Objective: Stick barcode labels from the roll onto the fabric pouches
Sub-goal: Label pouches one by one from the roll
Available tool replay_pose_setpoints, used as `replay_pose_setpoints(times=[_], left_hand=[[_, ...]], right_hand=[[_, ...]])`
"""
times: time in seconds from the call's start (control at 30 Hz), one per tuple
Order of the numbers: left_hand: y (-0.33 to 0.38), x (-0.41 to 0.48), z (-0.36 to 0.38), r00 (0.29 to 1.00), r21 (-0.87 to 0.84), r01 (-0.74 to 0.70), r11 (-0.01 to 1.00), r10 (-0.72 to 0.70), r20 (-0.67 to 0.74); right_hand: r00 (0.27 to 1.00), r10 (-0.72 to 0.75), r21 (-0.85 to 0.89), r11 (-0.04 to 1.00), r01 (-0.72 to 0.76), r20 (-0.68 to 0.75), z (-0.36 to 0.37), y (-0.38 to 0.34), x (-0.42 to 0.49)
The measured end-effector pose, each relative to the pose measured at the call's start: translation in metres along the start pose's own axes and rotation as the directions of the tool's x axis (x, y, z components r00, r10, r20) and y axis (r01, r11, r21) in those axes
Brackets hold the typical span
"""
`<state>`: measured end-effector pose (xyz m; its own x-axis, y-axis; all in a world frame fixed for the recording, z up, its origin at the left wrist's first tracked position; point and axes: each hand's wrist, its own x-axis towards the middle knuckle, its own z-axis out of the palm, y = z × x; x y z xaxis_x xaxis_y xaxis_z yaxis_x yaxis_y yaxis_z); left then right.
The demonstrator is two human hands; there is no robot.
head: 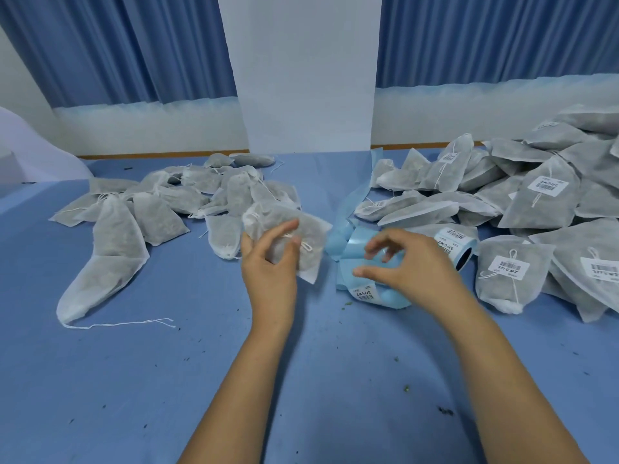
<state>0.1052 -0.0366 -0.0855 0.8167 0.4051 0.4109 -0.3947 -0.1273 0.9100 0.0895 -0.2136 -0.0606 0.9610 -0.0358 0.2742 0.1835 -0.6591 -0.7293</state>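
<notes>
Grips a gauzy grey drawstring pouch (311, 234) in the left hand (268, 266), just toward 11 o'clock. Hovers the right hand (413, 262), fingers loosely curled and blurred, over glossy blue backing strip (351, 254); cannot tell whether pinching anything. At 2 o'clock on the blue cloth worktop (134, 363): cylindrical label roll (455, 242), barcodes visible, print unreadable.

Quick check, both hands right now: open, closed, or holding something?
Left hand: holding a fabric pouch, fingers curled round it.
Right hand: fingers curled over the blue label strip; cannot tell whether it pinches anything.
</notes>
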Motion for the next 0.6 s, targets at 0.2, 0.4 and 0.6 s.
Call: replay_pose_setpoints(times=[0.2, 0.4, 0.6], left_hand=[[-0.007, 0.007, -0.007, 0.978, 0.054, -0.201, 0.978, 0.197, 0.071], [-0.015, -0.007, 0.011, 0.817, 0.116, -0.48, 0.869, 0.396, 0.419], [-0.021, -0.013, 0.019, 0.782, 0.114, -0.54, 0.834, 0.448, 0.433]], right_hand=[[0.96, 0.094, -0.265, 0.964, -0.021, 0.265, -0.004, 0.011, -0.002], [0.994, 0.061, 0.183, 0.98, -0.078, 0.095, 0.012, 0.009, 0.004], [0.993, 0.114, 0.467, 0.88, -0.084, -0.036, 0.024, 0.005, 0.001]])
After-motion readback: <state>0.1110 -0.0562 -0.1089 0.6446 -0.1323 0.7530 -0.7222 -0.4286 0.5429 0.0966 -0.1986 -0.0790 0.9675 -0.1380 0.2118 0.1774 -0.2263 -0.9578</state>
